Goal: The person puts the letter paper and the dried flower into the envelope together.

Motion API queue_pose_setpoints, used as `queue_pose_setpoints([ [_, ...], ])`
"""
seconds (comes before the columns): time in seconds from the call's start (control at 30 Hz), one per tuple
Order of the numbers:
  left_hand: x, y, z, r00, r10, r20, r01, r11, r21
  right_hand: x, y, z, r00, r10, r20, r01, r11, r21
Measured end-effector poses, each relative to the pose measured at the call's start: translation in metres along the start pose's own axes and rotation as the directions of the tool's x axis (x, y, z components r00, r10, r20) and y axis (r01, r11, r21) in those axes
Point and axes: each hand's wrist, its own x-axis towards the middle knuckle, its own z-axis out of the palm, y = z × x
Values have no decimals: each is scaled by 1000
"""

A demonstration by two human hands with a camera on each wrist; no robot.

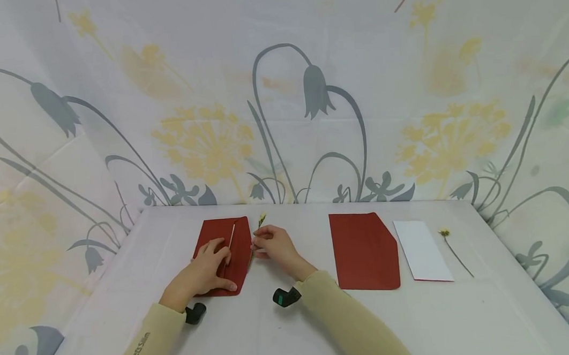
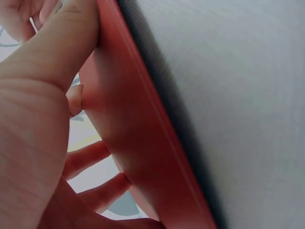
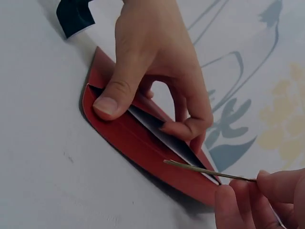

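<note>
A red envelope [image 1: 242, 237] lies at the left of the table, its flap side toward the right. My left hand [image 1: 203, 270] rests on it, the thumb pressing down on the flap and the other fingers spread over the body. In the right wrist view the envelope's mouth gapes, with a pale interior [image 3: 157, 130] showing. My right hand [image 1: 279, 248] pinches a dried flower [image 1: 262, 219] by its thin stem at the envelope's right edge. The yellowish head points away from me. The stem's bare end [image 3: 174, 163] overlaps the flap in the right wrist view.
Farther right lie a second red envelope [image 1: 366, 253], a white card [image 1: 423, 250] with a red lower edge, and another dried flower [image 1: 444, 233] on a long stem. A white cloth covers the table [image 1: 245, 340]. Behind it hangs a flower-printed curtain [image 1: 287, 145].
</note>
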Motion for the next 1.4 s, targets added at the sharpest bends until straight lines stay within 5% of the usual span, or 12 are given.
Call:
queue_pose_setpoints([
  [0.23,0,2,0,1000,0,-7,0,1000,1,7,1,25,994,-9,-106,12,1000,25],
  [0.7,-3,1,0,1000,6,6,-6,1000,-10,7,17,60,988,-8,-155,6,1000,-13],
  [1.13,-5,-5,-4,998,58,-33,-60,995,-76,10,24,58,987,-21,-161,26,999,27],
  [1.4,-4,-8,-7,994,87,-73,-95,989,-111,16,27,52,989,35,-146,-13,989,150],
])
